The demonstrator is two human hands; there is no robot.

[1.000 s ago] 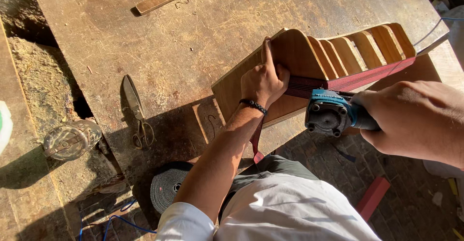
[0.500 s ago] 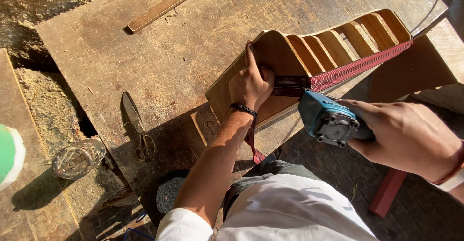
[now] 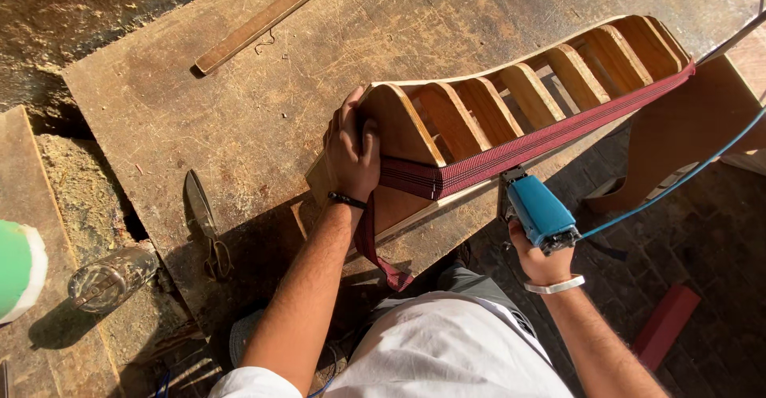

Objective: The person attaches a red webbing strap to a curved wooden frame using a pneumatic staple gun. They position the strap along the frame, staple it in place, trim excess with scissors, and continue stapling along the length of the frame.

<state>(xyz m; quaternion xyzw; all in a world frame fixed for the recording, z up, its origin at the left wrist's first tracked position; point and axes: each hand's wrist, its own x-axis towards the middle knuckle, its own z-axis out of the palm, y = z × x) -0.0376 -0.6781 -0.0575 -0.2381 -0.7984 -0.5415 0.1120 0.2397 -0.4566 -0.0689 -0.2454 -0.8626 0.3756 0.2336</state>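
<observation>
A curved wooden frame with several cross slats lies on its side on the worktable. A dark red webbing strap runs taut along its near edge and wraps round the left end, its loose tail hanging below. My left hand presses the strap against the frame's left end. My right hand grips a blue pneumatic stapler, its nose close to the strap and the frame's lower edge. A blue hose trails right from the tool.
Scissors lie on the table left of my left arm. A long wooden strip rests at the table's far edge. A clear jar and a green-and-white object sit at the left. A red block lies on the floor.
My right hand has brought the stapler down and in towards the frame's near edge. The strap now lies stretched along the frame, and my left hand has shifted to clamp it at the left end.
</observation>
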